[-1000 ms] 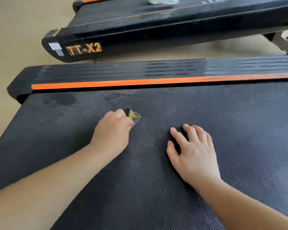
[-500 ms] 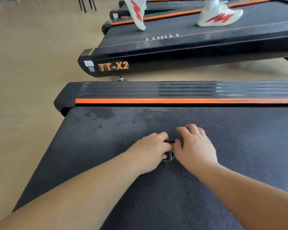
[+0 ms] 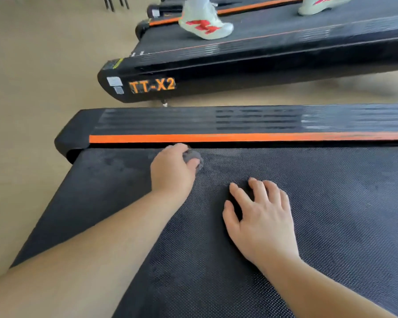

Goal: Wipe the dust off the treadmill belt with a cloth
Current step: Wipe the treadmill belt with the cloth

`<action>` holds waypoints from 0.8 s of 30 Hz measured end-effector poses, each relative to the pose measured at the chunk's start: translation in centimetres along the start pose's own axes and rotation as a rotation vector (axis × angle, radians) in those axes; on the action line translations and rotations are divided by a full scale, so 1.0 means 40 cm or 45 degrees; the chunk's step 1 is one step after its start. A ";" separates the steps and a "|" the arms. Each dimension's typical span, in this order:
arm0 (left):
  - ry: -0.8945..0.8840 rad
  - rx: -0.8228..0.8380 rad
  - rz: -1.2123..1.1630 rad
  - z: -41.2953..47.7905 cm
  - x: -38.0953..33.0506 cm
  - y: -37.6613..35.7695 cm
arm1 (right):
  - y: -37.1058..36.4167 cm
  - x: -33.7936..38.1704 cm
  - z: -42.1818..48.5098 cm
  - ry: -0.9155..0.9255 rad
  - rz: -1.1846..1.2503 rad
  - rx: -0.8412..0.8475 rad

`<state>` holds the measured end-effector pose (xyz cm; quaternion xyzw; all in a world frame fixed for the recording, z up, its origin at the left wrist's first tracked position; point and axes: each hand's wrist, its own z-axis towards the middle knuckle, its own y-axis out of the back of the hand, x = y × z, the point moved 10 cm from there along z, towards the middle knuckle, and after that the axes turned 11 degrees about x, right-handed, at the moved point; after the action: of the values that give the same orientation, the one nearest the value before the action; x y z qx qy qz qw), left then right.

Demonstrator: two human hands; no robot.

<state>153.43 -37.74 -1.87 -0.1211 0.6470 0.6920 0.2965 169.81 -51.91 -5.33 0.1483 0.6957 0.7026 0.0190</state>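
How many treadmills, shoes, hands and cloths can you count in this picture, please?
Black treadmills with orange stripes: 3
White-and-red running shoes: 2
Bare hands, left and right: 2
Crumpled grey cloth, in the left grip: 1
Total: 8

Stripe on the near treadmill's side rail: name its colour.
The stripe is orange, clearest in the head view.
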 end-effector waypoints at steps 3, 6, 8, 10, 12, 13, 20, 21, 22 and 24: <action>-0.293 0.190 -0.031 0.027 -0.158 -0.113 | -0.002 -0.001 0.003 0.005 -0.002 -0.041; -0.483 0.417 -0.048 0.059 -0.244 -0.174 | -0.001 -0.002 0.005 0.009 -0.005 -0.075; -0.621 0.519 -0.050 0.065 -0.282 -0.203 | 0.004 0.000 0.003 0.013 0.001 -0.092; -0.731 0.615 0.069 0.055 -0.302 -0.245 | 0.010 0.002 0.000 0.023 0.009 -0.114; -0.767 0.612 0.190 0.055 -0.294 -0.255 | 0.011 0.001 0.000 0.030 0.022 -0.124; -0.773 0.573 0.227 0.059 -0.280 -0.241 | 0.011 0.000 0.001 0.030 0.022 -0.126; -0.440 0.288 0.432 0.092 0.018 -0.027 | 0.003 0.001 0.002 0.012 0.005 -0.095; -0.342 0.239 0.401 0.092 0.036 -0.008 | 0.001 0.002 0.002 0.013 0.001 -0.090; -0.249 0.178 0.366 0.088 0.031 -0.002 | -0.001 0.004 0.002 0.014 -0.004 -0.088; -0.152 0.104 0.291 0.075 -0.035 -0.030 | 0.000 0.004 0.001 0.014 -0.005 -0.094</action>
<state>155.87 -35.21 -1.67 0.0070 0.6653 0.7004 0.2584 169.66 -51.84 -5.29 0.1421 0.6696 0.7287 0.0221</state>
